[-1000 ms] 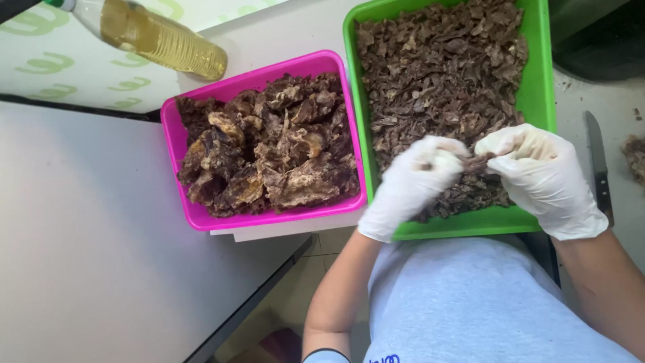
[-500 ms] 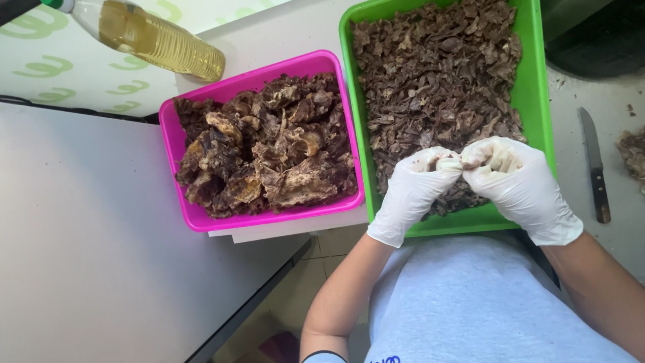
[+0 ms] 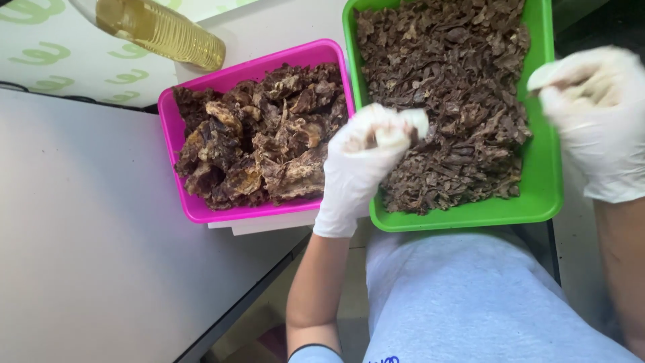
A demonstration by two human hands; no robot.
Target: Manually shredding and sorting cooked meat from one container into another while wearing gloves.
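1. The left hand, gloved in white, is curled over the green tray; whether a shred is pinched in its fingers cannot be told; the right hand, also gloved, is blurred, and its grip cannot be told either.
2. The left hand is held above the green tray's left edge; the right hand is raised above its right edge, well apart from the left.
3. The green tray is filled with small dark shreds.
4. A pink tray is set just left of the green tray, touching it; larger dark chunks are heaped in it.
5. A bottle of yellow liquid is laid beyond the pink tray, up and to the left of the green tray.
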